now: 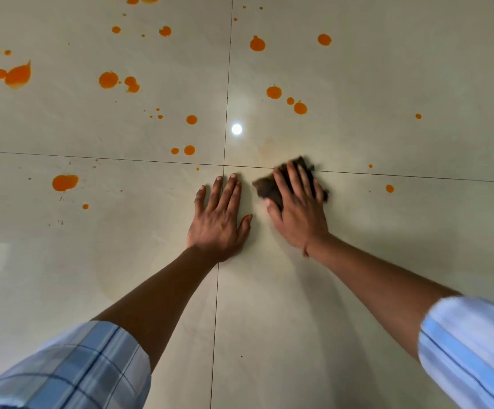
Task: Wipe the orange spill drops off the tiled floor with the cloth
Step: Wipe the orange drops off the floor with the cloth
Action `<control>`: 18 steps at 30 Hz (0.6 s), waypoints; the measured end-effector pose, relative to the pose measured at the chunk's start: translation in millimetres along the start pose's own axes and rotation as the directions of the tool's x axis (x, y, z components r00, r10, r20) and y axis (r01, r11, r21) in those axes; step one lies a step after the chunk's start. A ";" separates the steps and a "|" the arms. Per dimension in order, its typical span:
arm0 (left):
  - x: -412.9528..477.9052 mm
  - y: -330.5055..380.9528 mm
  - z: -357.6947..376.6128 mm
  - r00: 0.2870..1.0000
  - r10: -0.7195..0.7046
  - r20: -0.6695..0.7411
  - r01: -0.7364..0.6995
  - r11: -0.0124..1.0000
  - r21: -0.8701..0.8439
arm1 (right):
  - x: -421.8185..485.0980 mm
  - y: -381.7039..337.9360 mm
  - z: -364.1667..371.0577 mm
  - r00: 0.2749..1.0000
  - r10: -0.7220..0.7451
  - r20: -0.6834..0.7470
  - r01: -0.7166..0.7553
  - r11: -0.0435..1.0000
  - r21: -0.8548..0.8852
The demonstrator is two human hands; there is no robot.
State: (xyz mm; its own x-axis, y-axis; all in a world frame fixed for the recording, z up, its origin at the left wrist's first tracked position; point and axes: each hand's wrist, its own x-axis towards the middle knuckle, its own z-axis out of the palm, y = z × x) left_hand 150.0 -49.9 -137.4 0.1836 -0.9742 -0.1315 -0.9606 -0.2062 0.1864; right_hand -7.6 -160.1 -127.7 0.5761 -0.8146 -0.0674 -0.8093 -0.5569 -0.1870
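My right hand (297, 208) presses a dark brown cloth (270, 190) flat on the glossy beige tiled floor (387, 261), just right of where the grout lines cross. The cloth is blurred and mostly hidden under my fingers. Flat on the tile beside it lies my left hand (219, 219), fingers spread and holding nothing. Several orange drops dot the floor ahead: a trio (287, 98) beyond the cloth, a pair (184, 150) ahead of my left hand, a large blot (64, 182) to the left, a small one (389, 188) to the right.
More orange drops spread across the far tiles, with a big splash (15, 75) at the far left. A bright lamp reflection (236, 129) shines near the grout crossing. A faint yellowish smear (269, 146) marks the tile just beyond the cloth.
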 end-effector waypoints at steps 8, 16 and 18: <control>0.6 0.2 1.0 1.000 0.002 -0.007 -0.002 1.000 0.004 | 52.1 -1.7 -0.8 0.993 0.103 0.050 -0.104 0.995 0.007; 0.2 2.6 0.3 1.000 -0.004 -0.003 0.004 1.000 0.010 | 31.9 28.1 -8.2 0.995 0.088 0.048 -0.087 0.996 -0.006; 0.6 2.1 1.5 1.000 -0.004 -0.013 0.004 1.000 0.024 | 42.1 26.1 -6.1 0.989 0.140 0.044 -0.141 0.990 0.028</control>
State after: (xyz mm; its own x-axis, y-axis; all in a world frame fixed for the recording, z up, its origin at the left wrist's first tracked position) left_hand 147.8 -50.8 -138.6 0.1902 -0.9745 -0.1195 -0.9645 -0.2082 0.1626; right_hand -5.1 -209.8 -129.5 0.4618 -0.8765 -0.1357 -0.8789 -0.4316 -0.2029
